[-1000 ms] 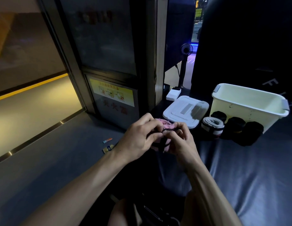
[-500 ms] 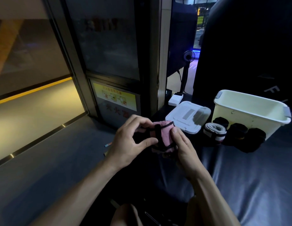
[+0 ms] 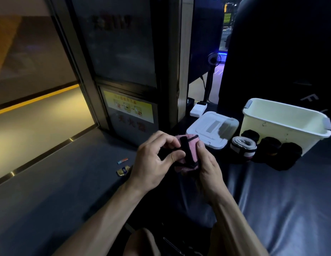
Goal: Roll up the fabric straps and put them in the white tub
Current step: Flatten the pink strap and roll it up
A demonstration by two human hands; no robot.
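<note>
Left thumb now presses black band onto pink strap roll [image 3: 187,154]; left hand [image 3: 153,163], right hand [image 3: 207,167] both clamp roll.

Pink roll [image 3: 187,156] — its lower and rear parts covered by the left hand [image 3: 153,167] and right hand [image 3: 207,167]; how many turns it holds cannot be told. Three black rolls [image 3: 271,150] by the white tub [image 3: 283,124] merge into shadow, edges unclear. Tub's floor hidden behind its near wall. Yellow sign [image 3: 128,109] on the door: print too blurred to read. Small wrapper [image 3: 123,170] on the floor — label illegible. Both forearms cut off at the bottom edge.
</note>
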